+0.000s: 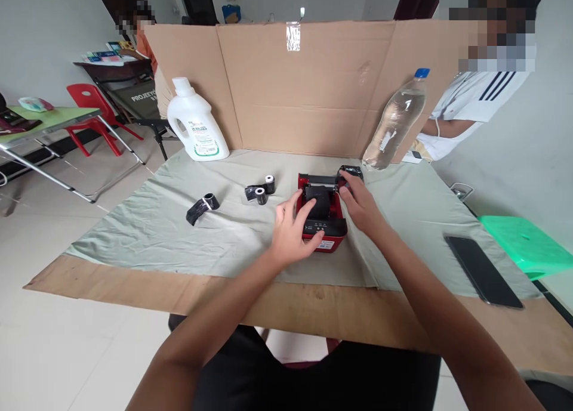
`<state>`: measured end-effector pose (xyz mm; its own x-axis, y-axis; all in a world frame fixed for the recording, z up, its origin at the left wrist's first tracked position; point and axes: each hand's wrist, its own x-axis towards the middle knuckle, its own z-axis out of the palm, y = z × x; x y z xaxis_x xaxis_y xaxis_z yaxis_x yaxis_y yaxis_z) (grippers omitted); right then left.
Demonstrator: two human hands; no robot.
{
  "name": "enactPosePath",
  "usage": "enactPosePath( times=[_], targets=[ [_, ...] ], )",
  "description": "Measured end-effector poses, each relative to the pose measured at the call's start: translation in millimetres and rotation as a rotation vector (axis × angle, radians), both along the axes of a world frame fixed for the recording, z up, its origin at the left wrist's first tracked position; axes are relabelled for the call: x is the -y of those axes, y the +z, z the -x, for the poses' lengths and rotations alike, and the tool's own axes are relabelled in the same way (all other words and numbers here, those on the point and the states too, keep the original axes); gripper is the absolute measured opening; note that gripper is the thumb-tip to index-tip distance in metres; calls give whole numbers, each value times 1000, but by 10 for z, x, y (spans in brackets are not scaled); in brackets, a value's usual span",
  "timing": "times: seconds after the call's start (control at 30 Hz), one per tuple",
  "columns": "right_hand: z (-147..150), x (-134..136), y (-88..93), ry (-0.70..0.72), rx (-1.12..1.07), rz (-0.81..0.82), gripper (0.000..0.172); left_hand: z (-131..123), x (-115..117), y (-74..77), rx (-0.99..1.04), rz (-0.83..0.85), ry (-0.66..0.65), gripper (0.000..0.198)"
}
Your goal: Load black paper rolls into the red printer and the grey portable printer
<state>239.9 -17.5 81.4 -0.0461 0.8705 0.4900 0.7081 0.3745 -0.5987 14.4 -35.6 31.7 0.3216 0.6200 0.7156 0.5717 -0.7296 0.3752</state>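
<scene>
A small red and black device [326, 227] with its top raised or off sits on the grey-green cloth, a black roll or strip [318, 203] inside it. My left hand [290, 229] rests at its left and front side, fingers spread. My right hand [359, 201] is at its right rear edge, fingers apart, close to a shiny black bundle [351, 171]. To the left lie two small black rolls with white cores [261, 195] and, farther left, another black roll [209, 202] with a loose black strip.
A cardboard panel [286, 92] stands behind, with a white jug [203, 130] at left and a water bottle [398, 121] at right. A dark phone [482, 271] lies at right, near a green stool [526, 244]. Two people are beyond the panel.
</scene>
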Motion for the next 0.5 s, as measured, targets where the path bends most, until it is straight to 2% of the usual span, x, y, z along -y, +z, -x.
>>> enactPosePath(
  times=[0.17, 0.23, 0.33, 0.4, 0.5],
  targets=[
    [32, -328, 334, -94, 36, 257, 58, 42, 37, -69, 72, 174, -111, 59],
    [78, -334, 427, -139, 41, 219, 56, 86, 38, -50, 95, 185, -183, 48],
    [130, -226, 564, -223, 38, 69, 43, 144, 60, -19, 116, 81, -292, 33],
    [138, -133, 640, -193, 44, 90, 31, 169, 87, -14, 95, 7, -348, 21],
    [142, -67, 664, 5, 114, 317, 27, 184, 124, -31, 15, -32, -412, 11]
  ],
)
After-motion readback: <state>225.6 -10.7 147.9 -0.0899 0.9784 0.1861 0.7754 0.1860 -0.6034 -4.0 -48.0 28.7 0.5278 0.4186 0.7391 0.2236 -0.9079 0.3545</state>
